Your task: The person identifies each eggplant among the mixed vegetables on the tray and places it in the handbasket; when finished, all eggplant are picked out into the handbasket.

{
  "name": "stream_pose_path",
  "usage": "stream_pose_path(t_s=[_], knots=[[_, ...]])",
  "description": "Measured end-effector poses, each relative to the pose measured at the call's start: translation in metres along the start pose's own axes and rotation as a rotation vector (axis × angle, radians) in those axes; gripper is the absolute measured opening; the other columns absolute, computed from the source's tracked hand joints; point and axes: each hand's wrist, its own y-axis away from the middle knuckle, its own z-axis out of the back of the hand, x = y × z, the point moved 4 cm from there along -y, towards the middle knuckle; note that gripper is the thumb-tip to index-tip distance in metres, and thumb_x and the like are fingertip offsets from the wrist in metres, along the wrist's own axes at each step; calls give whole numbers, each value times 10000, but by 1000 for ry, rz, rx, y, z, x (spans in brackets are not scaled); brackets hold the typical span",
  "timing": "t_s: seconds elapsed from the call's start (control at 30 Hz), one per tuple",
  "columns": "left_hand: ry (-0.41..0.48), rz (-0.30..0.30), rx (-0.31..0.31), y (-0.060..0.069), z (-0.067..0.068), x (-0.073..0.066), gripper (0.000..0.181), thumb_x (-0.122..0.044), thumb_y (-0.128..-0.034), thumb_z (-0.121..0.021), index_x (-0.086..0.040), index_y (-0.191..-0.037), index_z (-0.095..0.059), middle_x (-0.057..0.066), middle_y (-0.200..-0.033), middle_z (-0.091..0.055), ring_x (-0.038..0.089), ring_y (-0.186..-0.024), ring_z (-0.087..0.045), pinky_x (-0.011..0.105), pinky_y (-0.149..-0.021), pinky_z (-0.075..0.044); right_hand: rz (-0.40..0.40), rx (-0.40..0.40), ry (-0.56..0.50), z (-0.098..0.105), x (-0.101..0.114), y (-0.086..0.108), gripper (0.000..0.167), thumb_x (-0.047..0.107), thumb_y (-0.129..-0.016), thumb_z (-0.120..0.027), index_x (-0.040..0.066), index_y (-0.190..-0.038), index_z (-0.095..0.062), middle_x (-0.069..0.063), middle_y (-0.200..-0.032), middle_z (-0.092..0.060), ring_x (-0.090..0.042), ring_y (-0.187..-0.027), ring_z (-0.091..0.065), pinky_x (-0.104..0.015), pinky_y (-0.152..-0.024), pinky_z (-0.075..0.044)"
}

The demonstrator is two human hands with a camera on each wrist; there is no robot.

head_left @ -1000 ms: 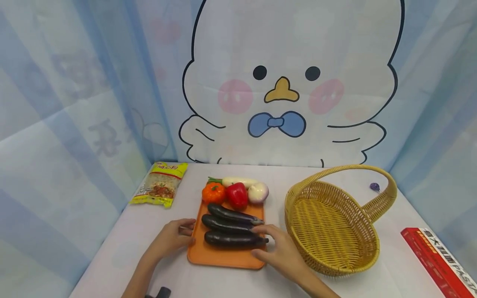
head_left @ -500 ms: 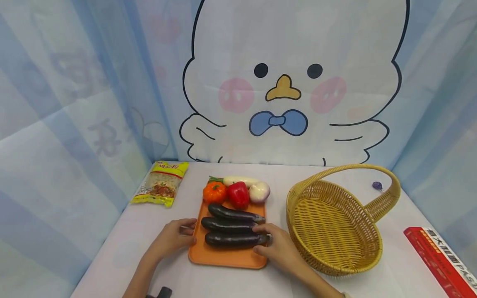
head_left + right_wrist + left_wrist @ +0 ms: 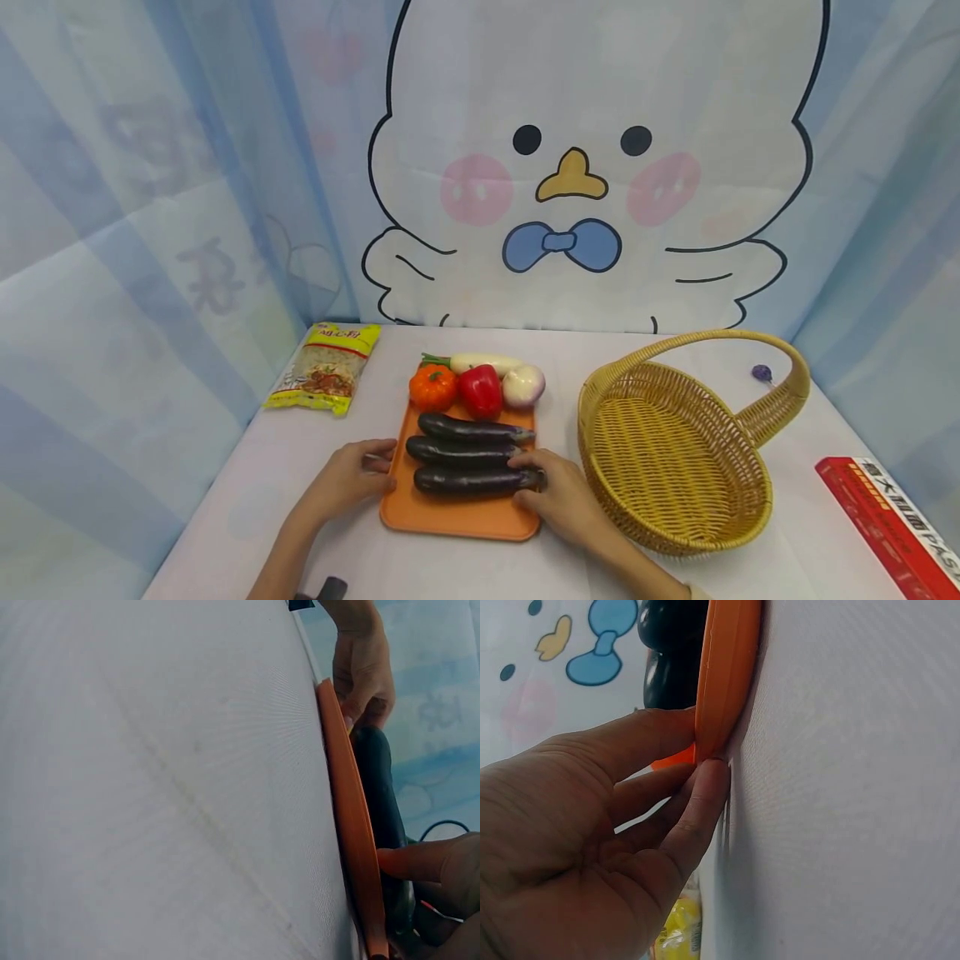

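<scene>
The left hand [image 3: 348, 479] pinches the left rim of the orange tray [image 3: 457, 521]; in the left wrist view its fingertips meet that rim [image 3: 727, 667]. Three dark eggplants lie side by side on the tray. At the right, the right hand [image 3: 566, 500] has thumb and fingers around the stem end of the lowest eggplant [image 3: 465, 481], its thumb over the tray. The right wrist view shows that thumb near the tray's edge [image 3: 352, 802], beside the eggplant [image 3: 382, 787]. Behind the eggplants are an orange pepper [image 3: 432, 388], a red pepper [image 3: 481, 392], a white-purple vegetable [image 3: 523, 386] and a white radish [image 3: 483, 362].
A handled wicker basket [image 3: 660, 467] stands just right of the right hand. A yellow food bag [image 3: 322, 371] lies at the back left, a red pasta box [image 3: 885, 525] at the right edge. A small purple item [image 3: 761, 373] is behind the basket handle.
The right hand has closed in around the lowest eggplant's stem end. The eggplants have shifted slightly, the top one lying straighter. The left hand stays at the tray's rim.
</scene>
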Motion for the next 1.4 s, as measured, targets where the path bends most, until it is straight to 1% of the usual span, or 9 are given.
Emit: stream_pose_path(t_s=[0.23, 0.57, 0.73, 0.87, 0.93, 1.0, 1.17, 1.23, 1.4], knots=[[-7, -12, 0, 0, 0, 0, 594, -93, -766, -816, -30, -1321, -614, 36, -1133, -667, 177, -947, -651, 361, -789, -570, 22, -8, 8, 0, 1, -1, 388, 64, -726, -815, 156, -1091, -722, 14, -1115, -682, -205, -1079, -613, -435, -926, -484], [-5, -10, 3, -1, 0, 0, 593, -87, -768, -815, -27, -1322, -612, 39, -1135, -666, 180, -953, -650, 362, -796, -569, -3, 11, 19, -1, 1, -2, 364, 89, -746, -809, 166, -1091, -723, 23, -1100, -676, -154, -1030, -603, -383, -887, -484], [0, -6, 0, -1, 0, 0, 589, -87, -773, -812, -31, -1324, -612, 41, -1141, -665, 178, -957, -649, 361, -802, -568, 8, 17, 23, 0, 3, -1, 353, 92, -763, -815, 167, -1096, -722, 3, -1110, -675, -148, -972, -586, -353, -830, -479], [-4, -4, -2, -1, 0, 0, 583, -92, -778, -810, -39, -1324, -614, 41, -1146, -664, 177, -957, -647, 359, -801, -567, -10, 26, 14, 1, 5, -1, 344, 110, -779, -820, 182, -1100, -721, 3, -1117, -672, -140, -895, -550, -305, -756, -453], [-7, -7, 1, 0, 0, 0, 584, -92, -779, -810, -37, -1325, -613, 43, -1149, -664, 177, -956, -647, 360, -798, -568, -17, 27, 10, 1, 7, -1, 341, 118, -781, -823, 192, -1097, -721, 10, -1118, -671, -132, -887, -545, -286, -745, -446], [-5, -7, 3, 0, 0, 0, 586, -93, -777, -812, -40, -1326, -614, 42, -1151, -664, 177, -956, -647, 360, -796, -568, -17, 23, -5, 1, 8, -1, 340, 115, -779, -826, 197, -1091, -721, 17, -1104, -673, -134, -866, -546, -275, -722, -448], [-10, -16, 4, 0, 0, 0, 585, -97, -779, -812, -33, -1324, -612, 45, -1150, -665, 180, -955, -649, 366, -798, -568, -8, -2, -83, 3, 14, 0, 330, 120, -774, -834, 211, -1067, -712, 23, -1086, -683, -130, -914, -591, -260, -740, -498], [-16, -18, 1, 0, 0, 1, 582, -97, -778, -813, -34, -1321, -615, 40, -1144, -666, 178, -952, -649, 368, -800, -567, -5, -10, -100, 4, 16, 1, 324, 142, -773, -838, 217, -1060, -707, 24, -1089, -687, -130, -962, -606, -267, -772, -515], [-21, -16, -1, 1, 0, 1, 583, -96, -773, -819, -37, -1317, -619, 35, -1138, -667, 172, -948, -646, 367, -803, -564, -1, -44, -139, 7, 21, 0, 333, 124, -759, -850, 191, -1051, -704, 11, -1064, -683, -131, -946, -635, -263, -772, -552]])
